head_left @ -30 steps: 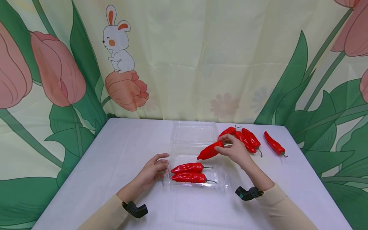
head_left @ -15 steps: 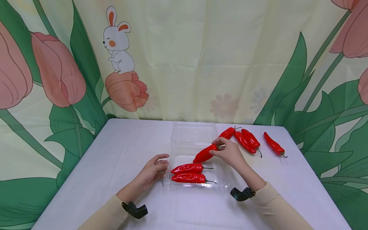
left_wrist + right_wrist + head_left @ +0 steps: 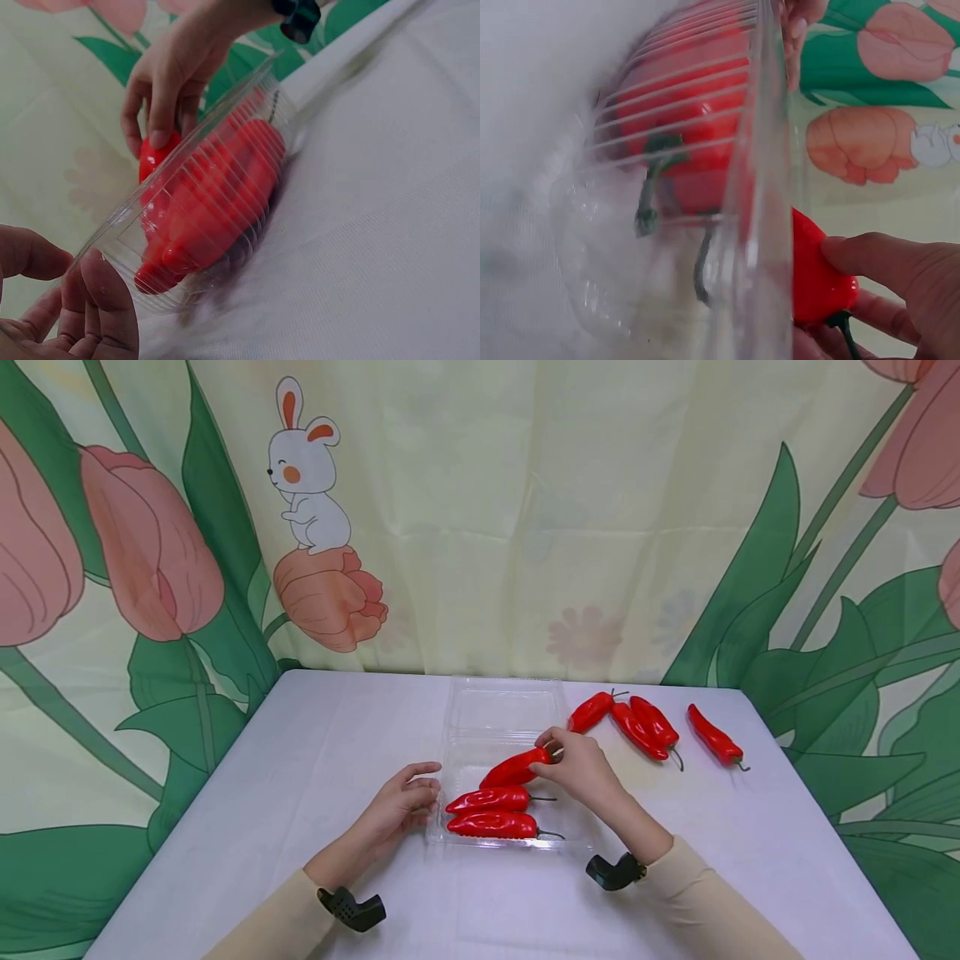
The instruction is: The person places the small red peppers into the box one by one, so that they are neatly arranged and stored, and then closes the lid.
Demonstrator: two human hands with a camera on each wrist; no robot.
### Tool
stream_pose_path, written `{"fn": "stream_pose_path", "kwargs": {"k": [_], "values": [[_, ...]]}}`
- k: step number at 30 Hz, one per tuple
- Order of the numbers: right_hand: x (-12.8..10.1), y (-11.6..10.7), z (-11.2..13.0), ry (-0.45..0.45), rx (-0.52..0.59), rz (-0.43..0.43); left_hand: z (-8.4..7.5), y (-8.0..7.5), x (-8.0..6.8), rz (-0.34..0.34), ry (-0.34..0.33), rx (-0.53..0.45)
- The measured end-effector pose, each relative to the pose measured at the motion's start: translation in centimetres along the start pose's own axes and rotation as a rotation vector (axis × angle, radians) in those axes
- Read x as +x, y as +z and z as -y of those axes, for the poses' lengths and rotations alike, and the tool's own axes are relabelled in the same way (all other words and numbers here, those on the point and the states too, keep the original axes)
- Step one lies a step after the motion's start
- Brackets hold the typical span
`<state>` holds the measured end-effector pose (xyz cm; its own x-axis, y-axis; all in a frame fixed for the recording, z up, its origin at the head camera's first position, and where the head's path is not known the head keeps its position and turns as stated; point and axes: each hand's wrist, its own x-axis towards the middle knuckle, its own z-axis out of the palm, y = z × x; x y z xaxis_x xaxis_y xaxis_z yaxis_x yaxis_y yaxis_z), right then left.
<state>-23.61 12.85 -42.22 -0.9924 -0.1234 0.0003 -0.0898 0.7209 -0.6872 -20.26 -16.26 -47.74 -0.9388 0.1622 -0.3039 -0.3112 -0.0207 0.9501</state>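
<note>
Now the right hand [image 3: 576, 767] pinches a pepper [image 3: 514, 770] by its stem end, long axis slanting down-left over the tray [image 3: 577, 827], above two peppers [image 3: 491, 811] lying inside; left hand [image 3: 397, 808], fingers loosely curled, rests at the tray's left edge

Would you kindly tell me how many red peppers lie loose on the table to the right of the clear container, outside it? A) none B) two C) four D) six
C: the head view shows four loose peppers on the white table right of the clear container, while the right hand holds another pepper over it.
</note>
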Motion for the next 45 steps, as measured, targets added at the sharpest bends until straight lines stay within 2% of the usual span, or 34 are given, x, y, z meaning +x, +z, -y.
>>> {"fn": "stream_pose_path", "kwargs": {"k": [12, 23, 37, 45], "values": [[0.0, 1.1, 0.6, 0.040, -0.031, 0.056, -0.1, 0.2, -0.1, -0.010, -0.014, -0.014], [0.1, 1.9, 1.3, 0.025, -0.066, 0.117, -0.1, 0.1, 0.0, -0.005, -0.011, -0.026], [-0.5, 3.3, 1.9, -0.048, -0.144, 0.207, 0.1, -0.1, 0.0, 0.005, -0.010, -0.023], [-0.7, 3.5, 2.0, -0.035, -0.169, 0.221, 0.0, -0.1, 0.1, -0.001, -0.009, -0.015]]}}
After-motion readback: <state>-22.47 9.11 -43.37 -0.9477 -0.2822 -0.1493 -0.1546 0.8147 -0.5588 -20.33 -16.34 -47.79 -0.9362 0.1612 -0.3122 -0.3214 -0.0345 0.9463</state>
